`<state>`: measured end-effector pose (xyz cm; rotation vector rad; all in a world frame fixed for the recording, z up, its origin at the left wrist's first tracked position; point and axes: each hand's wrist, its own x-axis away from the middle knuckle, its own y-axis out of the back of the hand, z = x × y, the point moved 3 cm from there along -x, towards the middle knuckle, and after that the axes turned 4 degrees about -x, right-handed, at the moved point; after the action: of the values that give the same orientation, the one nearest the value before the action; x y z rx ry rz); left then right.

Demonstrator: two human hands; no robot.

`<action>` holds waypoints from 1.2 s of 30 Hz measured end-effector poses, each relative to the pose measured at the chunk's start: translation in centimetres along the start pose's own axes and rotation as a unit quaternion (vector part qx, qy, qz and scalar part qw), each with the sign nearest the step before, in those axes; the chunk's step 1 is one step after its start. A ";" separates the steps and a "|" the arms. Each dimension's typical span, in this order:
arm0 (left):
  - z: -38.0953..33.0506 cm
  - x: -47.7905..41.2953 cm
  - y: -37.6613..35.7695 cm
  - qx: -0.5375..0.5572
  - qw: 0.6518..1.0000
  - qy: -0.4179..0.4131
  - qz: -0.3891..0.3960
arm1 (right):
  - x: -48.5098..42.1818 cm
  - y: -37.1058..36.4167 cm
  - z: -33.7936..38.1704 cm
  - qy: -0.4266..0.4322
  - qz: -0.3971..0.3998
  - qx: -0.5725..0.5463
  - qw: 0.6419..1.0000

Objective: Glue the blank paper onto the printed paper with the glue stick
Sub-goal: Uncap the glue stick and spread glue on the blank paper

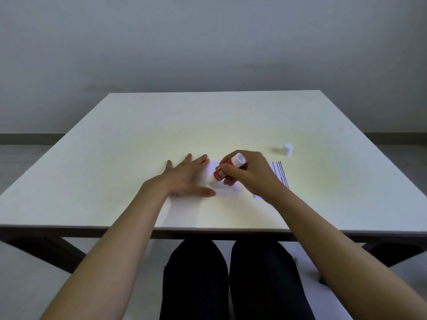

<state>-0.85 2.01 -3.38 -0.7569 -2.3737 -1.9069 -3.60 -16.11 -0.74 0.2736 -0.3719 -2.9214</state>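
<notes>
Your left hand (pixel 187 177) lies flat, empty, pinning the blank paper (pixel 221 188); your right hand (pixel 250 173) grips the glue stick (pixel 225 170), cap (pixel 288 149) at two o'clock. Ease that pinning pressure and the sheet may skid or crumple.

A single wide-angle view looks forward and down from the person's head, close over the near edge of the table (pixel 231 125). It faces the far wall, with both forearms and the lap below.

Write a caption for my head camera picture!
Right hand rubs the glue stick on blank paper, left hand pressing it flat.
</notes>
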 end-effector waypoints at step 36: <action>0.0 0.9 -0.3 0.068 0.997 -0.013 -0.031 | -1.4 4.2 -1.5 -0.069 -0.155 -0.015 0.985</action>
<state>-1.76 2.29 -3.34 -0.7090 -2.5407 -1.7433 -1.26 -20.18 -0.78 0.1334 -0.3327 -3.2605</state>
